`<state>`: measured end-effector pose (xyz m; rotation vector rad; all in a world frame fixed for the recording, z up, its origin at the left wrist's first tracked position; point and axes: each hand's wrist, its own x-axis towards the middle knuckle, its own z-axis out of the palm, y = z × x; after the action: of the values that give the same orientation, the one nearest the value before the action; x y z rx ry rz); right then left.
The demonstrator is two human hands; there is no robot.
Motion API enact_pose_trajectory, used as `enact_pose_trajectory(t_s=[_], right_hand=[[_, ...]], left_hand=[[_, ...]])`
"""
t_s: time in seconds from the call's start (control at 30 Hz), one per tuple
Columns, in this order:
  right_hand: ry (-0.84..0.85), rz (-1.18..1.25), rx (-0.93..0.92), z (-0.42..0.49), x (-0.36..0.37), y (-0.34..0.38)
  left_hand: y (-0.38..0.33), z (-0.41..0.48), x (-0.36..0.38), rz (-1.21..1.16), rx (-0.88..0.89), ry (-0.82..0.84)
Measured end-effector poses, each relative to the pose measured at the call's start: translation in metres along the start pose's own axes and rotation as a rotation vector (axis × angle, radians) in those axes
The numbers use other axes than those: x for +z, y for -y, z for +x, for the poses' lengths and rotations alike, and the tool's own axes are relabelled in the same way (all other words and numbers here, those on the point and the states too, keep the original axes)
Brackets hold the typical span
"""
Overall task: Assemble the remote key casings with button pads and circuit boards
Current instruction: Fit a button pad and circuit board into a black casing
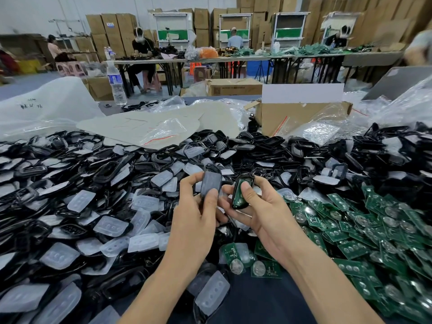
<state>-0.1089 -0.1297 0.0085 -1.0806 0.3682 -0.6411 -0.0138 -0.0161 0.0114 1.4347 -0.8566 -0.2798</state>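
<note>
1. The counter (257, 305) was a dark, flat surface, mostly buried, bare only near the person's arms.
2. Biggest heap by far: glossy black casings (112, 169), rounded hollow frames sprawled over the left side and the back.
3. Mixed into them were button pads (111, 226), frosted, translucent and rubbery-looking, rounded rectangles with little bumps.
4. On the right lay a pile of circuit boards (374, 220), flat and green, many with a shiny round coin cell.
5. Further back stood a plain brown cardboard box (301, 115) with crinkly clear plastic bags (327, 129) beside it.
6. The left hand (196, 206) gripped a grey-padded casing (211, 181) upright above the heap, thumb across its lower end.
7. The right hand (264, 206) pinched a second casing (242, 194) with a green board seated in it, thumb pressed on the board, just beside the other piece.
</note>
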Motion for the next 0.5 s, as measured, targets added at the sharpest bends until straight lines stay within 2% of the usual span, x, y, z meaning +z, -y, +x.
enact_pose_trajectory(t_s=[0.1, 0.23, 0.5], right_hand=[[-0.008, -0.011, -0.001, 0.0002, 0.0012, 0.0005], [-0.016, 0.099, -0.012, 0.0014, 0.0029, 0.0034], [-0.025, 0.115, 0.006, 0.0024, 0.0043, 0.0026]], left_hand=[[0.0004, 0.0009, -0.0005, 0.035, 0.018, 0.0], [0.0025, 0.0013, -0.0029, 0.044, 0.024, 0.002], [-0.0023, 0.0036, -0.0037, -0.238, -0.133, 0.102]])
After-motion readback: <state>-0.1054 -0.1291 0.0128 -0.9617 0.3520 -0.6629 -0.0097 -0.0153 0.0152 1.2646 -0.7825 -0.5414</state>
